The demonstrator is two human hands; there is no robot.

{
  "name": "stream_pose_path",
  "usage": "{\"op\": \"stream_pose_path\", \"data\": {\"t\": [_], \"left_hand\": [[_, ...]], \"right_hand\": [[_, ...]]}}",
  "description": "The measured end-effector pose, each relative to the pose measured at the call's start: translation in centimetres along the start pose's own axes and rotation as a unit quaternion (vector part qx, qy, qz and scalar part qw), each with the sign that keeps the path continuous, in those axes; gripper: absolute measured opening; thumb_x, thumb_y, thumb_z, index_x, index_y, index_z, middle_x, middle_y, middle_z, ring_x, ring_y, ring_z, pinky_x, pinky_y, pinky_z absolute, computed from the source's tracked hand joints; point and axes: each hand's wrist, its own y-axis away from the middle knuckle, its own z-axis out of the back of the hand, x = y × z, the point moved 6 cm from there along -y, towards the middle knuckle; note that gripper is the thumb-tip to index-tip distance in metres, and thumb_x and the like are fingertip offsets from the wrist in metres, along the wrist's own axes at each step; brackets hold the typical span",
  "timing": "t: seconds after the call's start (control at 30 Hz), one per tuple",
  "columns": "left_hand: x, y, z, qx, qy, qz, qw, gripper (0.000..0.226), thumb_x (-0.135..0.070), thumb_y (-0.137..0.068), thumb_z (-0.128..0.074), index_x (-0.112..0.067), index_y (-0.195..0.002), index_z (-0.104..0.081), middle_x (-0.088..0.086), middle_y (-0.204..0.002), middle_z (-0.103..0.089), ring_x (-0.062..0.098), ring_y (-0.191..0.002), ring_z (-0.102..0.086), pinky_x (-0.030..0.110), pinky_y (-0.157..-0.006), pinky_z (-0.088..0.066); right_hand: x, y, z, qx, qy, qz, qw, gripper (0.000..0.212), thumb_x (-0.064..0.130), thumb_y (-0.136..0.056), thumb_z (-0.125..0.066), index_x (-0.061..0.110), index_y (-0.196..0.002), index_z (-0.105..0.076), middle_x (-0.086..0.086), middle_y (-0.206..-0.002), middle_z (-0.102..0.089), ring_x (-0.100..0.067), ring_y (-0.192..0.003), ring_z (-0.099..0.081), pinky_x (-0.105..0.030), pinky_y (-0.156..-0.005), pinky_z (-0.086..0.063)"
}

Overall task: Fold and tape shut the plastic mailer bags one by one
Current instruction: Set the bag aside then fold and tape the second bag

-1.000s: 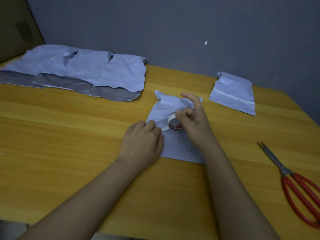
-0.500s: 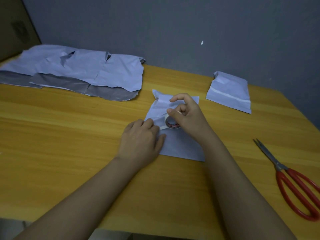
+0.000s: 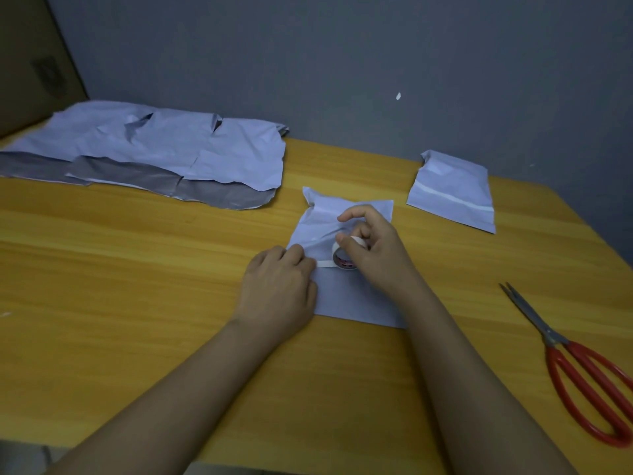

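Observation:
A folded pale mailer bag [image 3: 346, 296] lies flat on the wooden table [image 3: 137, 303] in the middle. My left hand [image 3: 279, 289] rests on its left edge, fingers curled down onto the end of a white tape strip [image 3: 324, 263]. My right hand [image 3: 371, 250] grips a small tape roll [image 3: 343, 257] standing on the bag, thumb on top of it. A second mailer bag [image 3: 452, 190], folded with a white tape line across it, lies at the back right.
A pile of unfolded mailer bags [image 3: 154, 149] covers the back left of the table. Red-handled scissors [image 3: 579, 368] lie near the right edge. A grey wall stands behind, and a cardboard box [image 3: 30, 63] sits in the left corner.
My right hand's index finger has curled down from pointing outward and the hand has settled more closely on the tape roll. My left hand has stayed pressed on the tape end.

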Motion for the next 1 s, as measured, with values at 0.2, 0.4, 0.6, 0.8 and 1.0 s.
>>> {"op": "stream_pose_path", "data": {"t": [0.2,0.4,0.6,0.8,1.0], "left_hand": [[0.0,0.1,0.1,0.005,0.002,0.005,1.0,0.038,-0.029,-0.076,-0.033,-0.017,-0.082,-0.068,0.0,-0.078,-0.058,0.022,-0.068,-0.056,0.033,-0.064,-0.047],[0.0,0.1,0.0,0.008,-0.001,0.008,1.0,0.035,-0.027,-0.076,-0.034,-0.017,-0.083,-0.067,0.0,-0.078,-0.058,0.023,-0.068,-0.056,0.033,-0.064,-0.047],[-0.2,0.1,0.3,0.008,-0.009,0.003,1.0,0.037,-0.026,-0.077,-0.033,-0.017,-0.087,-0.067,0.001,-0.077,-0.059,0.023,-0.066,-0.057,0.033,-0.065,-0.049],[-0.6,0.1,0.2,0.015,-0.046,-0.021,0.999,0.045,-0.027,-0.077,-0.034,-0.018,-0.102,-0.07,0.0,-0.076,-0.063,0.023,-0.065,-0.06,0.031,-0.065,-0.05],[-0.9,-0.1,0.0,0.014,-0.086,-0.042,0.995,0.042,-0.027,-0.075,-0.037,-0.017,-0.094,-0.073,0.002,-0.075,-0.062,0.025,-0.061,-0.059,0.031,-0.062,-0.049]], "right_hand": [[-0.6,0.4,0.3,-0.032,-0.033,-0.019,0.999,0.014,0.005,-0.093,-0.055,0.017,-0.1,-0.054,0.001,-0.052,-0.034,-0.008,-0.046,-0.033,-0.019,-0.047,-0.029],[-1.2,0.9,0.4,-0.044,-0.061,-0.031,0.997,0.013,0.005,-0.094,-0.054,0.016,-0.1,-0.056,0.005,-0.051,-0.034,-0.005,-0.046,-0.033,-0.019,-0.047,-0.03],[-1.5,1.0,0.0,-0.043,-0.066,-0.036,0.996,0.015,0.003,-0.094,-0.053,0.013,-0.104,-0.058,0.013,-0.047,-0.035,-0.004,-0.045,-0.034,-0.016,-0.047,-0.03],[-1.0,1.0,-0.4,-0.031,-0.056,-0.016,0.998,0.018,0.004,-0.094,-0.052,0.016,-0.108,-0.055,0.012,-0.048,-0.039,-0.004,-0.046,-0.036,-0.015,-0.047,-0.032],[-0.9,0.9,-0.3,-0.049,-0.053,0.002,0.997,0.018,0.005,-0.094,-0.053,0.016,-0.109,-0.055,0.009,-0.052,-0.036,-0.006,-0.048,-0.036,-0.016,-0.048,-0.034]]}}
